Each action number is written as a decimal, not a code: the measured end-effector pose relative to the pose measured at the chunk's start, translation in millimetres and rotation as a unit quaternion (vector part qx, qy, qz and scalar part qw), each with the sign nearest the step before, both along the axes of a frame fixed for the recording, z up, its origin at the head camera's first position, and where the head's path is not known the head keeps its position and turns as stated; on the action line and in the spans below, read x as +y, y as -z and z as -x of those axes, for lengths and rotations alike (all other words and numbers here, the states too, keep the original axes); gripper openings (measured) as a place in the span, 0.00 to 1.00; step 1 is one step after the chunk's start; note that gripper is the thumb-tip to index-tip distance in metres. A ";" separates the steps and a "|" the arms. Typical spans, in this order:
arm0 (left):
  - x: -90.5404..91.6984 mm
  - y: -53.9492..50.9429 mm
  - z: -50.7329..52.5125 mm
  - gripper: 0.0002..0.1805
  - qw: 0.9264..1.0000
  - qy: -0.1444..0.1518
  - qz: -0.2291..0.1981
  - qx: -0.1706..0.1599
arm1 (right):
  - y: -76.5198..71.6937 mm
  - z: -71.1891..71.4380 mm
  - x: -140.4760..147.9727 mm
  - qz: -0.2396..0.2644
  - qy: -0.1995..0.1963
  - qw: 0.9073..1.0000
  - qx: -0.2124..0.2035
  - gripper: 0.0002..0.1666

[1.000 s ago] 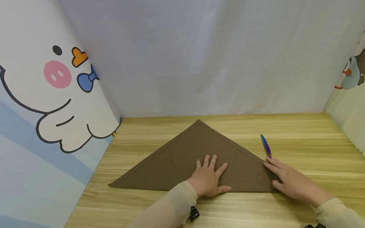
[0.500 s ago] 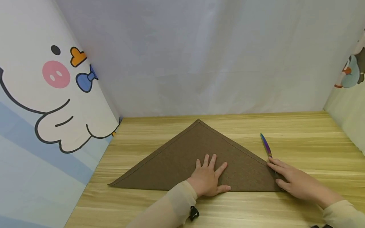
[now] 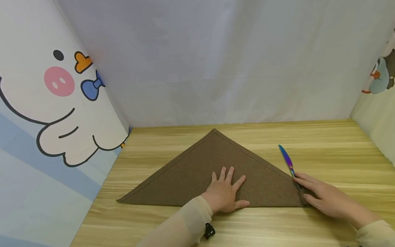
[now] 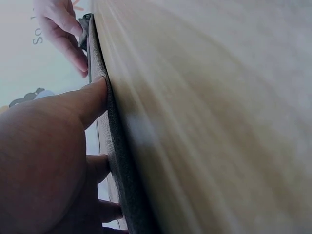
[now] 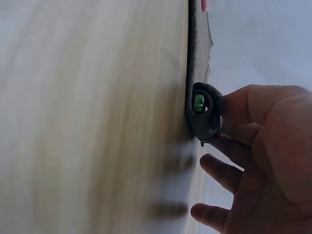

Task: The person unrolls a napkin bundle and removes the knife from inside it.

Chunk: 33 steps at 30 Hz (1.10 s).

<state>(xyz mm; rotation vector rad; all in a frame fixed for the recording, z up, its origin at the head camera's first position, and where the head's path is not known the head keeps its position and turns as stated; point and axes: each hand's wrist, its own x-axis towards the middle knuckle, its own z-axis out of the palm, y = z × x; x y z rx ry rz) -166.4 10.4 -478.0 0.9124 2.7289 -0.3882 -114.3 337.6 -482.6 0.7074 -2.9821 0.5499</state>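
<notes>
A brown cloth napkin (image 3: pixel 216 157) lies on the table as a wide triangle, its peak pointing away from me. My left hand (image 3: pixel 223 195) presses flat on its middle with fingers spread. At the right corner the cloth is rolled up, and my right hand (image 3: pixel 327 199) holds that rolled part between thumb and fingers. A rainbow-coloured table knife (image 3: pixel 286 157) sticks out past the far side of the roll. Seen end-on in the right wrist view, the rolled cloth (image 5: pixel 205 112) wraps the knife's shiny green end (image 5: pixel 199 103). The rest of its handle is hidden.
The wood-grain table (image 3: pixel 172 223) runs back to a pale curtain (image 3: pixel 231 68). On the left stands a panel with a cartoon print (image 3: pixel 64 103); another printed panel (image 3: pixel 378 113) is on the right.
My right hand has moved to the right with the rolled corner, and more of the napkin lies flat. More of the knife shows, and it has tilted slightly. My left hand has stayed in place.
</notes>
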 end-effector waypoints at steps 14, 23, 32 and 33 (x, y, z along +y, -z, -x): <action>0.2 0.4 0.6 0.47 1.000 0.003 0.002 -0.001 | 0.9 -11.1 8.5 0.032 0.002 0.999 0.037 0.17; 0.2 1.8 0.9 0.47 1.000 0.003 0.002 -0.003 | -3.5 -16.9 15.3 0.008 0.042 0.998 0.047 0.10; 0.7 2.3 0.9 0.47 1.000 -0.001 0.002 -0.007 | 3.8 -19.4 29.0 -0.014 0.019 0.995 0.094 0.12; 0.8 2.1 1.0 0.47 1.000 -0.001 0.002 -0.006 | 4.9 -19.9 30.5 -0.017 0.017 0.995 0.100 0.13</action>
